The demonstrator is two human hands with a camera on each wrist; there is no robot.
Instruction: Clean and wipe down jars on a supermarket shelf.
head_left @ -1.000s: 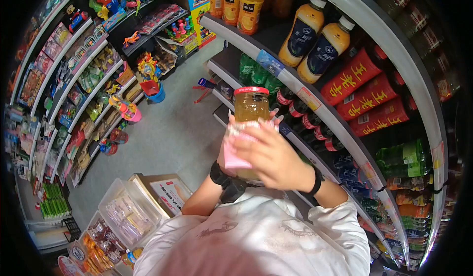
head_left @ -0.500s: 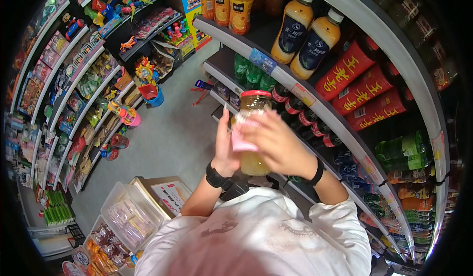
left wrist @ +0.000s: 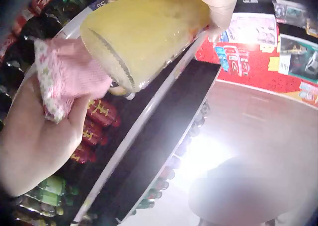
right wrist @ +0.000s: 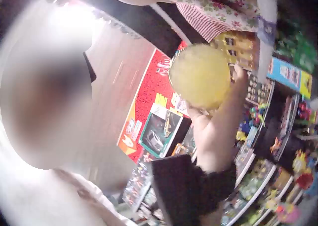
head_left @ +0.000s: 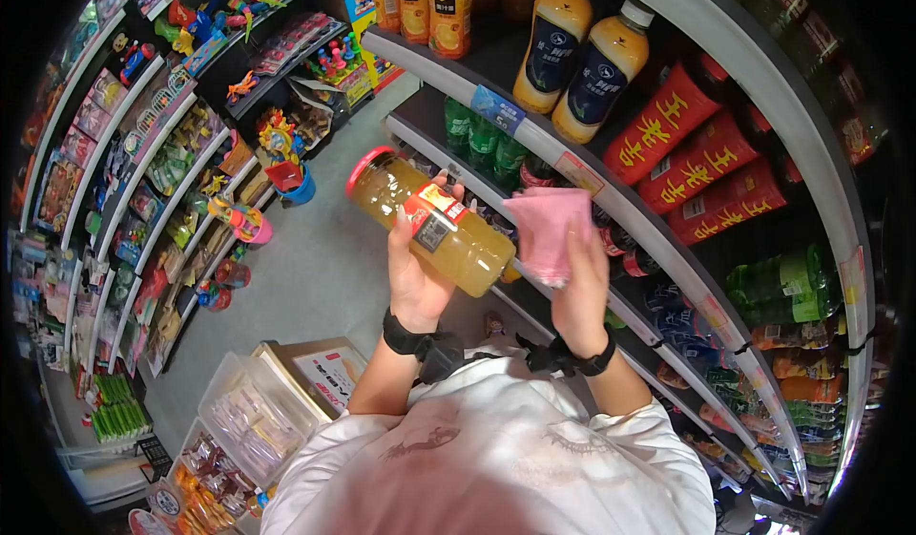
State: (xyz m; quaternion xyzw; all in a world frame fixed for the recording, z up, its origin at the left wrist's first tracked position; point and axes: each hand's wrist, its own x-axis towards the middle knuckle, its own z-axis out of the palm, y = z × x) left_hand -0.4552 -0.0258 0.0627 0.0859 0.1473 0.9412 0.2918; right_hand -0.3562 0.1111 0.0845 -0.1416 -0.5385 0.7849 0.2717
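Observation:
My left hand [head_left: 420, 282] grips a tall glass jar [head_left: 482, 256] of yellowish contents around its middle. The jar lies tilted, its red lid [head_left: 368, 167] pointing up and left, and a red label with a dark panel faces up. To the right, my right hand [head_left: 580, 292] pinches a folded pink cloth [head_left: 549, 230] just off the jar's base end. In the left wrist view the cloth [left wrist: 82, 69] shows a flowered border, close beside the jar's bottom [left wrist: 117, 52]. The right wrist view shows the jar's round base [right wrist: 201, 76] with the left hand [right wrist: 216, 131] behind it.
Drink shelves [head_left: 658, 105] curve along the right, holding orange bottles [head_left: 450, 10], yellow-capped-white bottles [head_left: 601, 72] and red bottles [head_left: 668, 120]. Toy shelves [head_left: 143, 153] line the left across a grey floor [head_left: 324, 249]. A clear plastic bin [head_left: 258, 416] and carton stand lower left.
The jar has gone from upright to tilted left, its label now uncovered. My right hand has drawn the pink cloth off the jar's side, to the right.

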